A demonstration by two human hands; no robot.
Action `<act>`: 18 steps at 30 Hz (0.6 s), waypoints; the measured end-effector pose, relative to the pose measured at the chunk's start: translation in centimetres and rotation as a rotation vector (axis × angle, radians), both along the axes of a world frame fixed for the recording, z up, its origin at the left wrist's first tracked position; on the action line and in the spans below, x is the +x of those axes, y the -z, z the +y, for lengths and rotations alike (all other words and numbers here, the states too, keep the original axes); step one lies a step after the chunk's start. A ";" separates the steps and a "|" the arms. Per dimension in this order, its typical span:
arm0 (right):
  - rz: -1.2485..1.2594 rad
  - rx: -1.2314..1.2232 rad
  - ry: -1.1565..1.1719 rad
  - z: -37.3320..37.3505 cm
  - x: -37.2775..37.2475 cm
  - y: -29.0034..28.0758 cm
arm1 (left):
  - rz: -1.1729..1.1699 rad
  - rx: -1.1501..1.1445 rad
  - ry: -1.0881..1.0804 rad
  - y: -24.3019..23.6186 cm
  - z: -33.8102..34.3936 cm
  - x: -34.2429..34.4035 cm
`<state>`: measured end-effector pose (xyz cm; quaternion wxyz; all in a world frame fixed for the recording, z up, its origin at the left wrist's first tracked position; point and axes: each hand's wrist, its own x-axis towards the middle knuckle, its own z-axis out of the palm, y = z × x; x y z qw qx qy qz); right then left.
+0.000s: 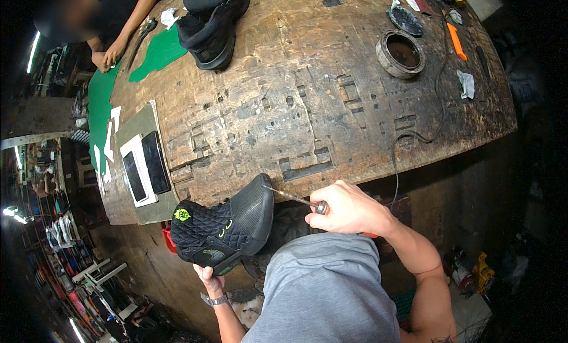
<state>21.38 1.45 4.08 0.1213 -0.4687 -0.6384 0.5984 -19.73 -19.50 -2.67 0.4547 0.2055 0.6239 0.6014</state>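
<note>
A black quilted high-top shoe (228, 224) with a yellow-green emblem and a textured toe is held up at the table's near edge. My left hand (210, 278), with a watch on its wrist, is closed on the shoe's heel end from below. In my right hand (352, 208) is a soldering iron (296, 197) with a thin metal shaft, its fingers wrapped round the handle. The iron's tip points left and lies at the shoe's toe; whether it touches, I cannot tell. A dark cord (395, 171) runs from the table toward my right hand.
On the worn wooden table (266, 106) stand black shoes (213, 32), a round tin (400, 53) and an orange-handled cutter (456, 41). Two phones (155, 162) lie at left beside green sheet material (103, 106). Another person's hand (112, 54) rests at the far left.
</note>
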 end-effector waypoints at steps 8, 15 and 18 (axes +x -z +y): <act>-0.041 -0.012 -0.035 0.4 0.6 0.5 | 0.008 0.027 0.019 -0.2 0.4 -0.3; -0.007 -0.039 -0.028 -0.1 0.8 0.5 | 0.030 0.034 0.060 -0.2 0.6 -0.9; -0.020 -0.056 -0.039 0.3 0.8 0.2 | 0.055 0.034 0.040 -0.4 0.6 -0.8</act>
